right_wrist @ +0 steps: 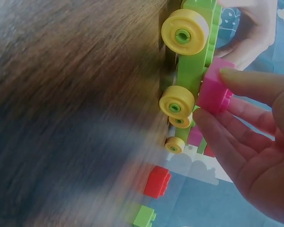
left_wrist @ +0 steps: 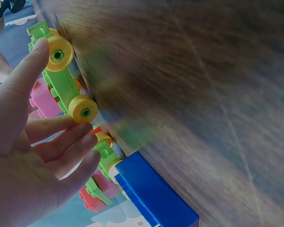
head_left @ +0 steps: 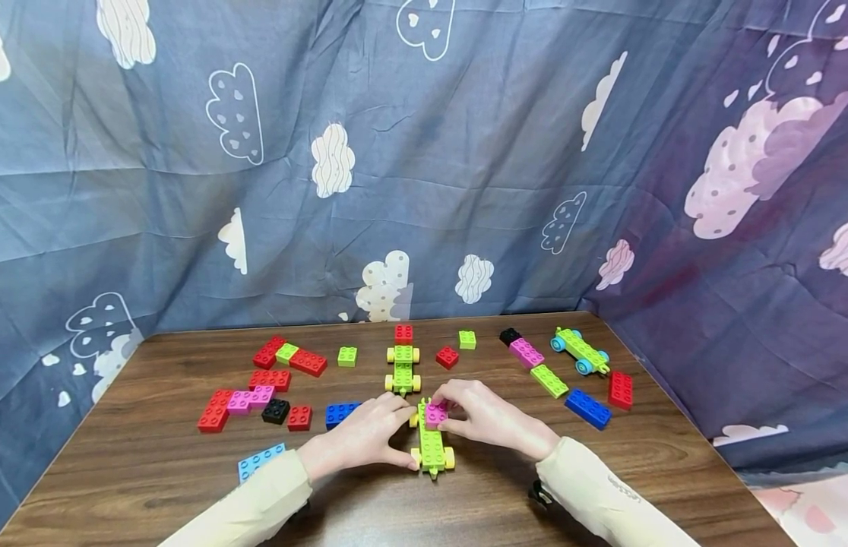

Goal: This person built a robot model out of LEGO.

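In the head view, a lime-green toy car base point(head_left: 433, 453) with yellow wheels stands on the table between both hands. My left hand point(head_left: 366, 431) holds it from the left side, thumb at the near wheel point(left_wrist: 60, 54) and fingertips by the far one. My right hand point(head_left: 484, 416) pinches a pink brick point(head_left: 435, 415) between thumb and fingers. This brick point(right_wrist: 214, 87) is right at the base's studs, towards its far end, with studs facing up. Just beyond stands a second green car base point(head_left: 403, 374) with yellow wheels and a red brick behind it.
Red, pink, lime and black bricks lie at the left, with a blue brick point(head_left: 342, 414) beside my left hand and a light-blue one point(head_left: 261, 461) by the sleeve. At the right are a blue-wheeled car base point(head_left: 580, 351), a blue brick point(head_left: 588, 407) and a red brick point(head_left: 620, 390).
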{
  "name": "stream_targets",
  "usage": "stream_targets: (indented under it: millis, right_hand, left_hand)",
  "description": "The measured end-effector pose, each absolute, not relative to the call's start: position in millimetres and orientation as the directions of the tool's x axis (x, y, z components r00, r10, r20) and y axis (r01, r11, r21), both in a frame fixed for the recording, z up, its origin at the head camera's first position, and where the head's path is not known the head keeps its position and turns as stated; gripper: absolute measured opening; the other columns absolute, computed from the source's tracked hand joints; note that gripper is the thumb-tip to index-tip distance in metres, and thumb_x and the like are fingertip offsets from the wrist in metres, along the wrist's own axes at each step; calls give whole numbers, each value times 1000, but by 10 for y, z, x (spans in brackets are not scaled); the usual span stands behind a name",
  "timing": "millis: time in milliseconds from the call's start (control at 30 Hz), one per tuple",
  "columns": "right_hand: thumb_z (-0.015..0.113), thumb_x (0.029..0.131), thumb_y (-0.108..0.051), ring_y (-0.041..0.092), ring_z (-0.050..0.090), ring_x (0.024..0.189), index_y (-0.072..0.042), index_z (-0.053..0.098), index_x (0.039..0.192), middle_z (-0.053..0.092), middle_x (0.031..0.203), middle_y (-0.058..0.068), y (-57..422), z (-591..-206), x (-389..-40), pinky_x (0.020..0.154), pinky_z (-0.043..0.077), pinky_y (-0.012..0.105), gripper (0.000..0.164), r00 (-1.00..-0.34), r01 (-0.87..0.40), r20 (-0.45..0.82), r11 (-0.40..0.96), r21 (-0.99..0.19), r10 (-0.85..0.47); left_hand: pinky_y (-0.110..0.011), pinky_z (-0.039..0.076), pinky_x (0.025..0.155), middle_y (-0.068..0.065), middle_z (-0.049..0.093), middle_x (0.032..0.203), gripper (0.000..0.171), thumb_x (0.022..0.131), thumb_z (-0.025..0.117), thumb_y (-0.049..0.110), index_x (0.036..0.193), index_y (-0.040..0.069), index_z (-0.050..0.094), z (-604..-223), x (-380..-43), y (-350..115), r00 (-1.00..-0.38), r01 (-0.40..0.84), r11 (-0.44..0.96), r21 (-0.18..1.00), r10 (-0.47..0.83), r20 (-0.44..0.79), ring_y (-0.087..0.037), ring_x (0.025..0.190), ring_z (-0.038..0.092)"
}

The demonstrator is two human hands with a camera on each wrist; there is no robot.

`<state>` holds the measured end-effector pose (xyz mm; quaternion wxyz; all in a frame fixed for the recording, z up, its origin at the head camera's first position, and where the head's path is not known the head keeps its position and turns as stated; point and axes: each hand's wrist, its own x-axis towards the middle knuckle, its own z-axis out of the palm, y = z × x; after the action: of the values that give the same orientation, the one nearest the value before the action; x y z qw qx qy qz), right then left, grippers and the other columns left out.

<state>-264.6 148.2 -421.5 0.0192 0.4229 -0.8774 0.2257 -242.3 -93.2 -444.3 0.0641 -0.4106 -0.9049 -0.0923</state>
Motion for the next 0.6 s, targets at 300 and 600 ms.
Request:
stream_targets:
  millis: [300,600]
  right_hand:
    - [74,90,-22,7,64,85,-11,69,106,72,99,-1,1457,-4228,-2661,76,57,28,20,-628,-766,249,527,-369,-737]
    - [76,88,-20,11,66,86,-11,72,105,72,98,-1,1438,-4251,-2655,76,58,28,20,-614,-779,282,509,-367,-737]
  left_hand:
    - [-37,53,95,-6,65,124,75,80,73,60,129,3,63,-4451,-2426,-939,-652,757,641,122,731,203,-18,114,58]
    - [-36,53,95,-6,66,125,76,80,73,59,129,3,63,-4456,-2432,-935,-652,757,642,121,730,202,-19,114,58]
